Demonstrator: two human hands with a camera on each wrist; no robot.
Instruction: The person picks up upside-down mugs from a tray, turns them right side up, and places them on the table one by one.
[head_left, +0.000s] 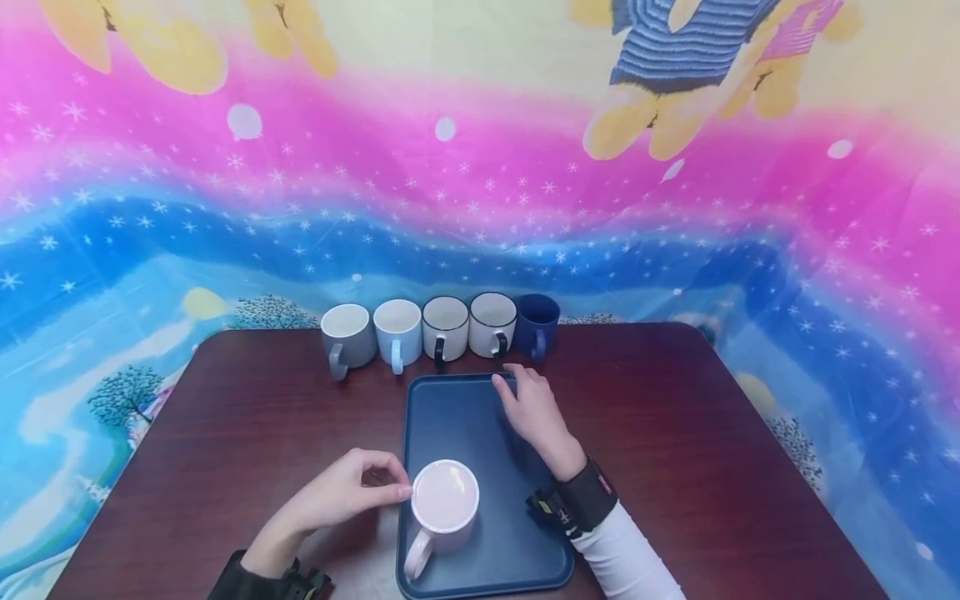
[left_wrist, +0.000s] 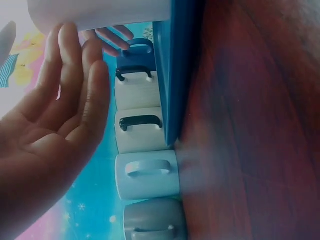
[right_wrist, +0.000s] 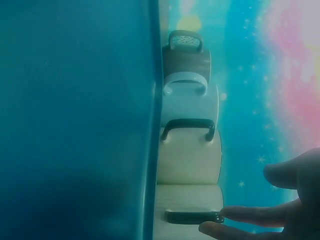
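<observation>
A pale pink mug (head_left: 446,497) stands upright on the near left part of a dark blue tray (head_left: 517,533), its handle toward the person. My left hand (head_left: 352,492) is at the mug's left side. Its fingertips meet the mug's wall in the left wrist view, and the fingers are loosely extended. Over the tray's far right edge reaches my right hand (head_left: 536,412), fingers spread. Its fingertips are right by the black handle of a white mug (head_left: 492,323), second from the right in a row, and nothing is in its grasp.
Behind the tray the row also holds a grey mug (head_left: 348,337), a light blue mug (head_left: 398,333), another white mug (head_left: 446,329) with a black handle, and a navy mug (head_left: 538,321). They line the far edge of the dark wooden table (head_left: 675,433), before a patterned cloth (head_left: 480,200).
</observation>
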